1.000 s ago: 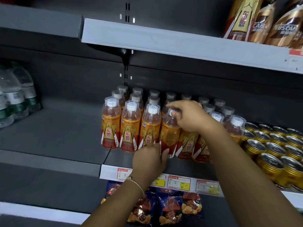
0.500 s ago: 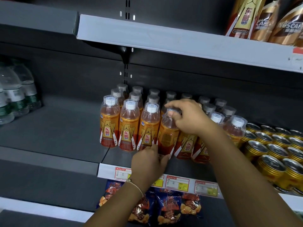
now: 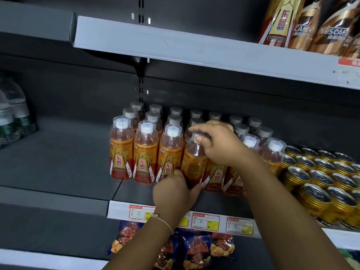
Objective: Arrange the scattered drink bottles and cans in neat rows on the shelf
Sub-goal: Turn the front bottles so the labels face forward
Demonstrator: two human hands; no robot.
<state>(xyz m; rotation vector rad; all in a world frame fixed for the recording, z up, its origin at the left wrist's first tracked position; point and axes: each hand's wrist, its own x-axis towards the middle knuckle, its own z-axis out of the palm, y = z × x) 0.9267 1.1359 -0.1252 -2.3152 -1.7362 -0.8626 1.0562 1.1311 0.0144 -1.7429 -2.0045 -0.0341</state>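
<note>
At frame centre, on the shelf (image 3: 136, 193), the right hand (image 3: 220, 145) pinches the cap of the fourth front-row bottle (image 3: 192, 162) while the left hand (image 3: 173, 193) curls fingers round its base.

Right hand (image 3: 220, 145) grips the cap of an orange plastic drink bottle (image 3: 192, 162) in the front row on the grey metal shelf (image 3: 58, 164), left hand (image 3: 173, 193) holds its base, gold cans (image 3: 319, 180) just beside the rows.
</note>
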